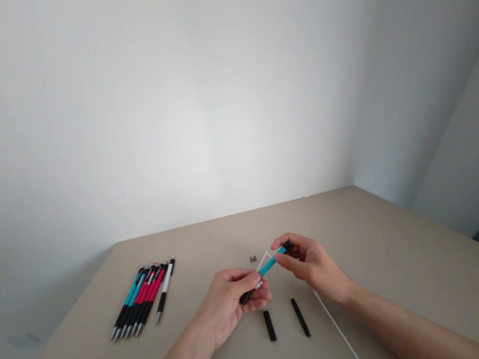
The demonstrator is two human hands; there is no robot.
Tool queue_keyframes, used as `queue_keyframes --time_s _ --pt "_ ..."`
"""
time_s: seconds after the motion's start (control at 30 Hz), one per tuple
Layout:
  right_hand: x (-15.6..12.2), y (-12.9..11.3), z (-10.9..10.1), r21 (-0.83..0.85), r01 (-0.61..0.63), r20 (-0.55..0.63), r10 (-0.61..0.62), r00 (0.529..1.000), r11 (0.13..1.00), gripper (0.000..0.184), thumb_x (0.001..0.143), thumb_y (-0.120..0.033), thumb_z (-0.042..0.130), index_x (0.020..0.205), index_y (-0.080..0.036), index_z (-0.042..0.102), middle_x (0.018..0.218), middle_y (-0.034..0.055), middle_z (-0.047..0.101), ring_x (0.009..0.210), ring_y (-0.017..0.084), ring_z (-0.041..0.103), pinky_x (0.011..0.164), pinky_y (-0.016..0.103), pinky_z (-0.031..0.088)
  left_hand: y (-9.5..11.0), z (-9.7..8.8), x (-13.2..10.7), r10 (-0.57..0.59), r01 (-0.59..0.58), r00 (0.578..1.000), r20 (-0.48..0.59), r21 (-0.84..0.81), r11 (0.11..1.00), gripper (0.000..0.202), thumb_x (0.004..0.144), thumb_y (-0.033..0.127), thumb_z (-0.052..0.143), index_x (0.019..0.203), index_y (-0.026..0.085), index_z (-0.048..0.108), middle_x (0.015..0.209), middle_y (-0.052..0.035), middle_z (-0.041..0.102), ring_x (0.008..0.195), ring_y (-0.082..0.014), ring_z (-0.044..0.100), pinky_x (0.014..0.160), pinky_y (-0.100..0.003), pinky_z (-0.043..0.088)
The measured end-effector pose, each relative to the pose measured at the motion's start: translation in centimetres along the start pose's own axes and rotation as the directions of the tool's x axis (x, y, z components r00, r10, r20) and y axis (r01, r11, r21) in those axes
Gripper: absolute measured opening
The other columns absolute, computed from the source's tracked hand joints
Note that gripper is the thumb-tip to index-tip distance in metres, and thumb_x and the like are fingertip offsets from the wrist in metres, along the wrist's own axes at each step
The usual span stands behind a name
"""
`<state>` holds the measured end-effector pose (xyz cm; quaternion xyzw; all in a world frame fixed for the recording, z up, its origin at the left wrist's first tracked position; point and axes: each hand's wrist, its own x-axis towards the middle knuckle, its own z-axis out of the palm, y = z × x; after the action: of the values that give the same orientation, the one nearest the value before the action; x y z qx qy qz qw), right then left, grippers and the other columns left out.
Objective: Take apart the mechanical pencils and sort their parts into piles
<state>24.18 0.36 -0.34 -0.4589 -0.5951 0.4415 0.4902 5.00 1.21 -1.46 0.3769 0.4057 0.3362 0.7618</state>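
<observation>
A turquoise pen barrel (271,263) with black ends slants up to the right between my two hands. My left hand (233,296) is closed round its lower part, where a black grip (246,297) sticks out below the thumb. At the upper end, my right hand (310,265) has thumb and fingers on the barrel by its black top (287,246). A thin white piece (262,260) shows behind the barrel; whether my left hand holds it too, I cannot tell. Below my right hand lies a white ink refill (340,331) with a metal tip, partly hidden by the hand.
Two black tubes, one short (269,326) and one longer (300,318), lie in front of my hands. Beyond them are two small metal pen tips (252,258). Several pens (138,301) lie in a row at left, beside a white pen (166,288). A wall (207,87) borders the table.
</observation>
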Motion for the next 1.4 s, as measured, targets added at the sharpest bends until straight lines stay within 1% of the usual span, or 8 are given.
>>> queue_keyframes --time_s 0.3,0.47,0.63,0.77,0.9,1.1,1.27,1.4 --pt "0.1 0.0 0.2 0.153 0.017 -0.128 0.002 0.992 0.988 0.033 0.076 -0.048 0.064 0.078 -0.017 0.051 0.070 0.0047 0.063 0.051 0.011 0.049 0.041 0.022 0.039 0.0 -0.1 0.2 0.057 -0.056 0.997 -0.048 0.006 0.998 0.019 0.072 0.022 0.074 0.082 0.007 0.070 0.077 -0.0098 0.070 0.060 -0.0105 0.065 0.058 -0.019 0.055" --pt "0.4 0.5 -0.1 0.160 0.039 -0.225 -0.002 0.974 0.986 0.032 0.072 -0.045 0.069 0.080 -0.016 0.057 0.054 -0.0041 0.050 0.043 0.008 0.041 0.043 0.023 0.031 0.3 0.2 0.1 0.084 -0.085 0.994 -0.068 -0.008 0.996 0.018 0.070 0.021 0.075 0.081 0.007 0.070 0.072 -0.0085 0.069 0.056 -0.0097 0.063 0.055 -0.018 0.053" --pt "0.4 0.7 -0.5 0.055 0.095 -0.251 -0.078 0.965 0.994 0.032 0.081 -0.047 0.058 0.078 -0.016 0.058 0.061 -0.0012 0.050 0.054 0.012 0.044 0.050 0.025 0.033 0.4 0.4 -0.1 0.107 -0.109 0.991 -0.074 -0.020 0.994 0.019 0.069 0.021 0.076 0.080 0.008 0.070 0.072 -0.0079 0.069 0.055 -0.0091 0.062 0.054 -0.018 0.052" --pt "-0.5 -0.3 -0.2 -0.241 0.247 -0.024 -0.260 0.965 0.939 0.028 0.092 -0.038 0.042 0.079 -0.017 0.055 0.068 0.0009 0.053 0.063 0.013 0.048 0.060 0.025 0.038 -0.1 0.4 0.1 0.157 -0.158 0.985 -0.068 -0.020 0.987 0.022 0.068 0.024 0.077 0.080 0.007 0.069 0.073 -0.0080 0.069 0.056 -0.0098 0.062 0.055 -0.020 0.051" --pt "-1.2 -1.0 0.7 -0.397 0.274 0.177 -0.220 0.959 0.876 0.018 0.088 -0.030 0.050 0.095 -0.018 0.061 0.069 -0.0003 0.054 0.062 0.012 0.046 0.059 0.023 0.037 -0.6 0.6 0.2 0.203 -0.203 0.979 -0.021 0.008 0.979 0.025 0.070 0.028 0.075 0.082 0.007 0.068 0.071 -0.0069 0.067 0.056 -0.0100 0.061 0.054 -0.021 0.049" --pt "-1.0 -0.6 1.2 -0.420 0.170 0.208 -0.088 0.974 0.891 0.015 0.081 -0.029 0.059 0.082 -0.016 0.067 0.055 -0.0047 0.047 0.051 0.009 0.040 0.050 0.021 0.032 -0.8 1.3 -0.1 0.298 -0.291 0.955 -0.002 0.206 0.934 0.025 0.073 0.033 0.070 0.080 0.009 0.066 0.060 -0.0043 0.065 0.054 -0.0124 0.061 0.055 -0.023 0.049" --pt "-1.0 -0.3 1.2 -0.396 0.166 0.178 -0.102 0.979 0.903 0.014 0.081 -0.027 0.060 0.081 -0.016 0.069 0.059 -0.0033 0.055 0.053 0.009 0.044 0.052 0.019 0.034 -0.7 1.8 -0.3 0.430 -0.396 0.903 -0.018 0.359 0.845 0.025 0.075 0.037 0.065 0.075 0.012 0.062 0.058 -0.0022 0.064 0.054 -0.0143 0.062 0.055 -0.025 0.051" --pt "-1.0 -0.2 1.2 -0.419 0.236 0.210 -0.160 0.965 0.876 0.016 0.082 -0.026 0.060 0.075 -0.014 0.069 0.062 -0.0008 0.063 0.056 0.010 0.050 0.056 0.020 0.037 -0.9 1.6 -0.2 0.428 -0.393 0.903 -0.027 0.345 0.852 0.025 0.076 0.037 0.064 0.077 0.013 0.059 0.058 -0.0019 0.065 0.054 -0.0148 0.063 0.056 -0.026 0.052"
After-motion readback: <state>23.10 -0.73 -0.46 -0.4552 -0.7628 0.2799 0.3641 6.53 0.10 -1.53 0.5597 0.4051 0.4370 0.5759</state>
